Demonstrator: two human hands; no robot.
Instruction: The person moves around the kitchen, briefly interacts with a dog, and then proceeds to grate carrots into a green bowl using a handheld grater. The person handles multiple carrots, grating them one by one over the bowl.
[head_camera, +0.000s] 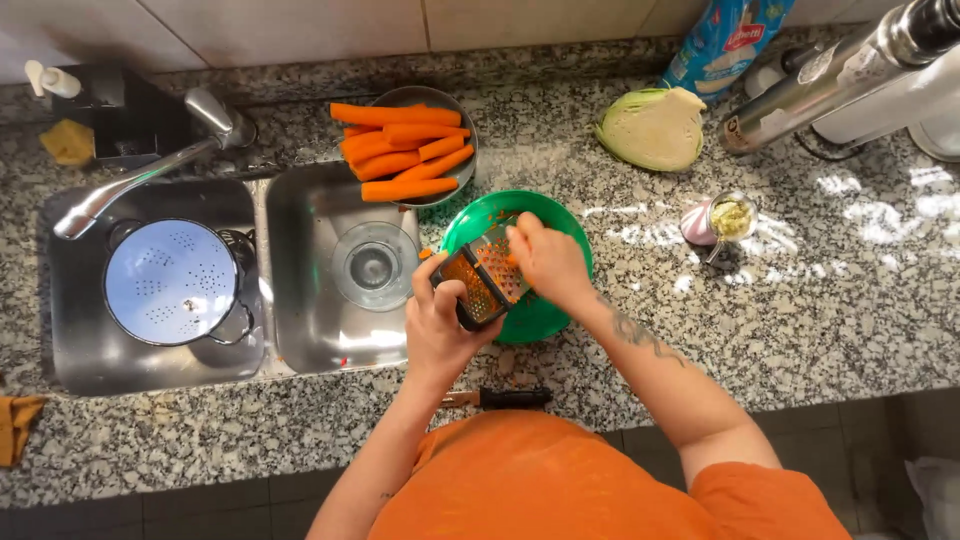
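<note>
My left hand (440, 322) grips a metal box grater (482, 277) by its dark end, tilted over a green bowl (560, 222) on the granite counter. My right hand (548, 258) presses down on the grater's upper face; whatever it holds against the grater is hidden under the fingers. Orange shreds lie in the bowl. A metal bowl (445, 100) piled with several peeled carrots (398, 150) stands just behind, at the sink's edge.
A double steel sink holds a blue colander (170, 282) on the left and a glass bowl (373, 265) on the right. Half a cabbage (652, 128), a small jar (730, 216), a steel appliance (830, 75) and a black-handled knife (500, 398) sit on the counter.
</note>
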